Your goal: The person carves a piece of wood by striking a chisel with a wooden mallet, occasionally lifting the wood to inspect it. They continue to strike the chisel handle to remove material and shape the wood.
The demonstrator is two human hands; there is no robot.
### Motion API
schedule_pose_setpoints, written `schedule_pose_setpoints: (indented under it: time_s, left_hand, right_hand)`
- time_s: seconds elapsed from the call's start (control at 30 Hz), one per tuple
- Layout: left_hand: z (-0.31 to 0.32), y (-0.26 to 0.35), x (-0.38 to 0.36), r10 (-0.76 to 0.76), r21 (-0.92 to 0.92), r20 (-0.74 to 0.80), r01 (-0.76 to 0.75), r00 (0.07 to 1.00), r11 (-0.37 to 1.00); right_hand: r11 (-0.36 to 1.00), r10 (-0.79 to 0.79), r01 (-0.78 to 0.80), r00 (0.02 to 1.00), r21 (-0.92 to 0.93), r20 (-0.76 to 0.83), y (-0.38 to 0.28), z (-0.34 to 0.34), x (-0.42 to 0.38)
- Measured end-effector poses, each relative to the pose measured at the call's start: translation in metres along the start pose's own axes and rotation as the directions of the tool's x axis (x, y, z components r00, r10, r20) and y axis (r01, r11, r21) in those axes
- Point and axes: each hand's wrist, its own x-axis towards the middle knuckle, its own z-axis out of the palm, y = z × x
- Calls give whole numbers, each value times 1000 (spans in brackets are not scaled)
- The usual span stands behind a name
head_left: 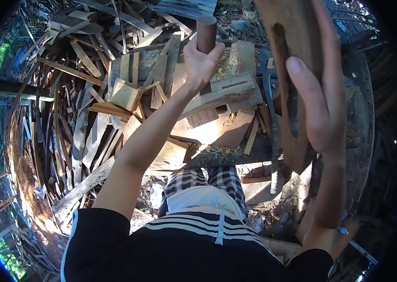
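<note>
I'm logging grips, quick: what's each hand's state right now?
Left hand: closed around a round brown handle.
Right hand: holding a slotted wooden piece, thumb along its face.

A single wide, round-edged view looks forward and steeply down from the wearer's head, over the black shirt with white stripes (175, 256) to the dark, wood-strewn surface (254, 155); the brown, slotted wooden block (304, 40) looms nearest.

At upper centre the left hand (199, 63) grips a round bar (206, 34), perhaps a tool handle; at upper right the right hand (321, 110) holds a slotted board (297, 35); scrap wood (84, 58) lies left.
</note>
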Motion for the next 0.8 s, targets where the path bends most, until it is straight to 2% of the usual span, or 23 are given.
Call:
schedule_pose_setpoints:
  time_s: [0.03,0.07,0.1,0.13,0.17,0.23,0.3,0.33,0.37,0.4,0.43,0.47,0.5,0.57,0.6,0.63,0.7,0.77,0.8]
  left_hand:
    - [2,3,-1,9,-5,0,-9,1000,1000]
    - [4,5,-2,46,-38,-1,-46,999,998]
    - [5,6,-3,80,-71,-4,-80,997,994]
    - [0,4,-2,15,-10,20,-15,1000,1000]
    - [2,1,0,18,-18,15,-18,1000,1000]
    - [2,3,-5,34,27,2,-34,999,999]
    - [0,2,-8,9,27,8,-9,1000,1000]
    - [0,0,-7,20,3,7,-20,1000,1000]
    - [1,1,-6,35,-25,11,-35,999,999]
    - [3,2,-6,44,-27,22,-44,999,999]
    - [7,3,-6,104,-87,23,-102,994,991]
    - [12,3,-4,161,-150,14,-157,987,976]
    - [11,1,-3,158,-155,12,-154,987,976]
    - [0,-4,-1,24,-20,28,-24,999,1000]
    - [-3,-1,-1,38,-17,-12,-38,999,999]
    - [-7,0,1,31,-10,-21,-32,999,999]
    - [-9,4,6,-103,-112,-8,102,995,988]
    - [-4,5,11,-62,-137,-43,56,997,989]
    - [-5,2,15,-93,-184,-28,87,995,979]
  right_hand:
    - [998,9,-5,998,-60,67,-7,-3,3]
    - [995,89,-76,973,-68,213,-11,-5,3]
    - [995,85,-71,974,-75,211,-13,-10,3]
    - [984,144,-108,954,-144,265,-14,-17,3]
    - [967,202,-136,926,-216,319,-16,-22,6]
    - [967,227,-181,931,-179,286,-26,-23,6]
    - [997,11,-16,997,73,73,-25,-21,4]
    - [989,-146,147,988,-22,48,-18,-11,4]
    - [989,-149,149,988,-21,39,-22,-11,4]
    - [983,137,-92,945,-160,297,-30,-13,2]
    - [892,431,-285,765,-350,477,-34,-16,1]
    - [943,307,-210,845,-257,437,-22,-16,-5]
    - [942,310,-210,843,-262,440,-15,-13,-12]
    - [971,228,-239,946,23,231,-1,-4,-25]
    - [965,224,-244,958,97,176,11,4,-33]
    - [964,223,-246,957,104,187,28,12,-41]
    - [971,237,-239,970,20,55,65,30,-60]
    - [878,479,-477,867,-46,138,90,49,-85]
    - [876,481,-480,866,-43,138,105,60,-99]
